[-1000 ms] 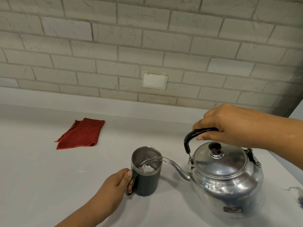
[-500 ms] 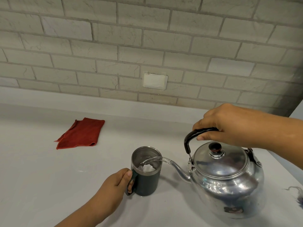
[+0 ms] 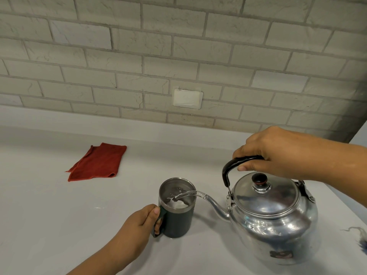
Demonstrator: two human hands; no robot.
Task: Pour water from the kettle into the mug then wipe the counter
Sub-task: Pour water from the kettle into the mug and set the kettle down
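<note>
A shiny metal kettle (image 3: 274,221) is tilted to the left, held up by its black handle in my right hand (image 3: 270,151). A thin stream of water (image 3: 186,195) runs from its spout into a dark green mug (image 3: 176,221) with a steel inside. The mug stands on the white counter (image 3: 59,215). My left hand (image 3: 141,221) grips the mug's handle. A red cloth (image 3: 99,161) lies flat on the counter at the back left, apart from both hands.
A brick wall with a white blank plate (image 3: 187,98) rises behind the counter. A few water drops (image 3: 98,208) sit on the counter left of the mug. A dark wispy tuft (image 3: 359,237) lies at the right edge.
Almost nothing differs: the kettle stays tilted and the water keeps running into the mug. Both hands hold their places.
</note>
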